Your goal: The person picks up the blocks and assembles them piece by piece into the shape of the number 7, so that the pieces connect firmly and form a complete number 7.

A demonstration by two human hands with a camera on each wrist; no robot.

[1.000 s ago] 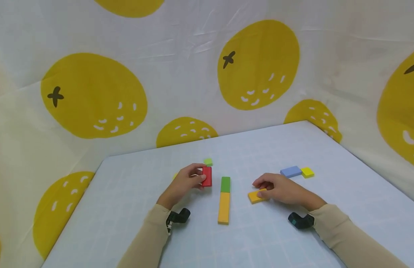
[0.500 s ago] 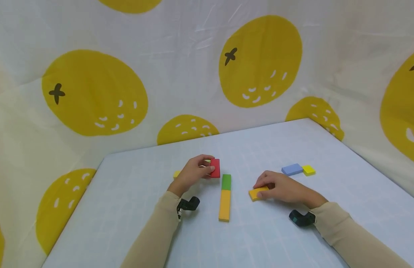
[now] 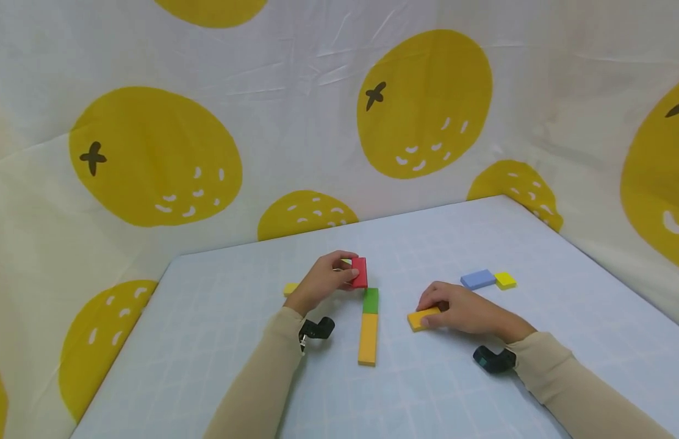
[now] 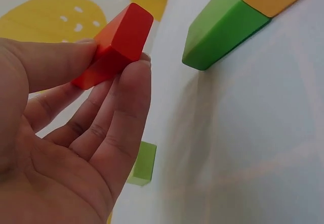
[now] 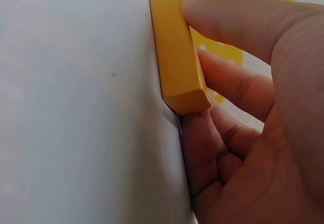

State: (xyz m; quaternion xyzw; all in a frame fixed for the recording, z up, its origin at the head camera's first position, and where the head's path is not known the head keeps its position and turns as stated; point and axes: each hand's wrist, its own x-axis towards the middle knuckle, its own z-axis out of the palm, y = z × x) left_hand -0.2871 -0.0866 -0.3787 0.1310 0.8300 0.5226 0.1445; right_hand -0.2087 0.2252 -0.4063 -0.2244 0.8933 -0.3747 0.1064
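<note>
My left hand [image 3: 324,281] pinches a red block [image 3: 359,272] between thumb and fingers, held up off the table. In the left wrist view the red block [image 4: 120,39] is apart from the green block [image 4: 220,29]. That green block [image 3: 371,301] lies end to end with a long orange block [image 3: 368,339] in the middle of the table. To the right, my right hand [image 3: 462,310] holds a second orange block [image 3: 420,319] by its sides. Seen from the right wrist, this orange block [image 5: 177,49] lies flat on the cloth, thumb on one face.
Behind the left hand sits a light green block [image 4: 144,163], mostly hidden in the head view. A yellow block [image 3: 290,289] lies left of it. Beyond the right hand, a blue block [image 3: 478,279] touches a small yellow block [image 3: 506,280]. A fruit-patterned curtain [image 3: 295,134] borders the table.
My left hand has carried the red block to the right and away from me, close to the far end of the green block. The right hand and its orange block have stayed put.
</note>
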